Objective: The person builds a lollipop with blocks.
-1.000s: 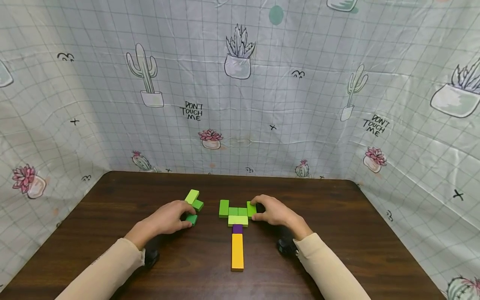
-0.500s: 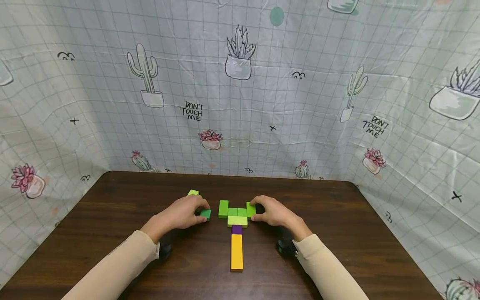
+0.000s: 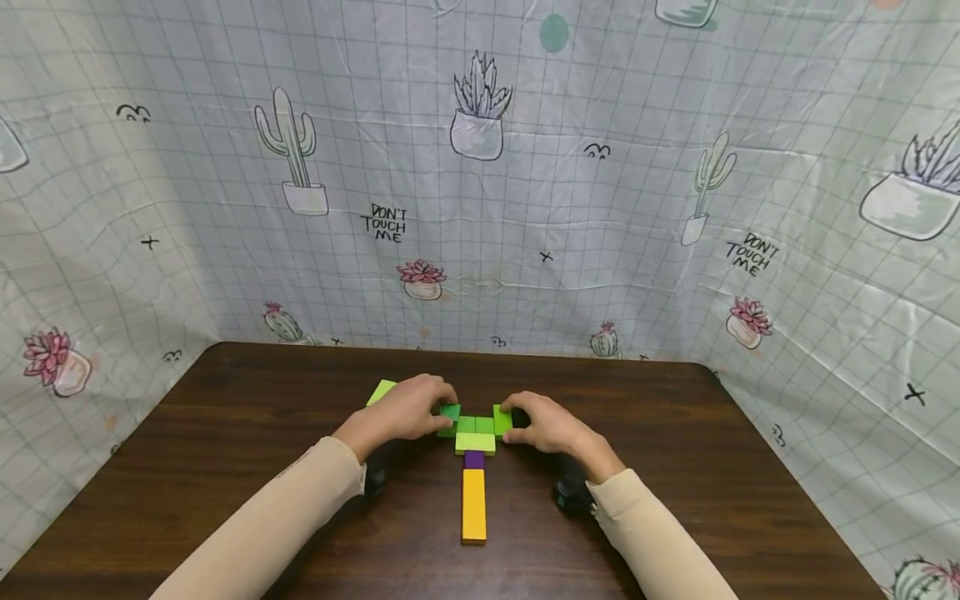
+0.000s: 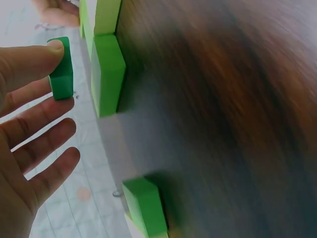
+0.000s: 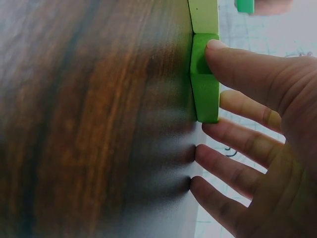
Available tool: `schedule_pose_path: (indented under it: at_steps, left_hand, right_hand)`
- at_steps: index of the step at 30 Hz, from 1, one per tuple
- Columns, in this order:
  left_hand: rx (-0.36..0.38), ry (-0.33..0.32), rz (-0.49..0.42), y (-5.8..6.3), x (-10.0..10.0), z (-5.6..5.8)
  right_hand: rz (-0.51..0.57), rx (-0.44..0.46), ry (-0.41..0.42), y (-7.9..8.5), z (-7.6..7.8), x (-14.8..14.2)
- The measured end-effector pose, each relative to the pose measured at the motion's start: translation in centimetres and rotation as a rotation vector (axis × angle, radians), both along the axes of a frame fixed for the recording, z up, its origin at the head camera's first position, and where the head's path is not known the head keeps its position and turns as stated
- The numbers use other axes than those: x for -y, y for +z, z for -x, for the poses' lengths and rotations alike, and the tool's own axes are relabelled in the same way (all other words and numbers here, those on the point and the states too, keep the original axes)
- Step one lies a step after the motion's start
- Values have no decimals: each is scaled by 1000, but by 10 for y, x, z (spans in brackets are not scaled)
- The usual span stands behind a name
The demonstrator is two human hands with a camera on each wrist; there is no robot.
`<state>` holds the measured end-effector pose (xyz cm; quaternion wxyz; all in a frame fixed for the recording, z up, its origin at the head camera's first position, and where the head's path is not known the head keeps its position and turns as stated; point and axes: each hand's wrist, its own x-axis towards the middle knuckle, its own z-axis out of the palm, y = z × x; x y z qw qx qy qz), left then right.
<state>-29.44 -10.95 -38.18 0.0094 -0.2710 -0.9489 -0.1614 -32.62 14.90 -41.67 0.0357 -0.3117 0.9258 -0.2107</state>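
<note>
In my left hand a small dark green block is pinched between thumb and fingers. It is held off the table, over the bright green block at the left of a flat block pattern. My right hand holds the bright green block at the pattern's right side, thumb on its near end and fingertips at its far end. Between the two sides lie two small green blocks. A lime block, a purple block and a long yellow block follow in line toward me.
Left of the pattern lies another lime block, partly behind my left hand. A green block next to it shows in the left wrist view. A patterned curtain hangs behind the dark wooden table.
My left hand has carried the dark green block off the table's left side, rightward to above the pattern's left block. My right hand has stayed on its block.
</note>
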Motion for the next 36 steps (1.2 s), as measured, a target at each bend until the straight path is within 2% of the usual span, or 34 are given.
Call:
schedule_pose_path:
  at_steps: [7,13,17,25,36]
  left_hand:
    - [19,-22,14,-2,-20,11]
    - [-4,-24,5,-9,-32,16]
    - [-15,6,5,-13,-38,21]
    - [26,48,-4,-16,-49,29]
    - [37,67,-1,-16,-56,32]
  right_hand:
    - [2,13,4,1,1,1]
    - [-2,17,4,1,0,2]
    - [-9,13,13,2,2,3]
    - [-7,13,17,4,1,0]
    - [10,9,26,2,-1,0]
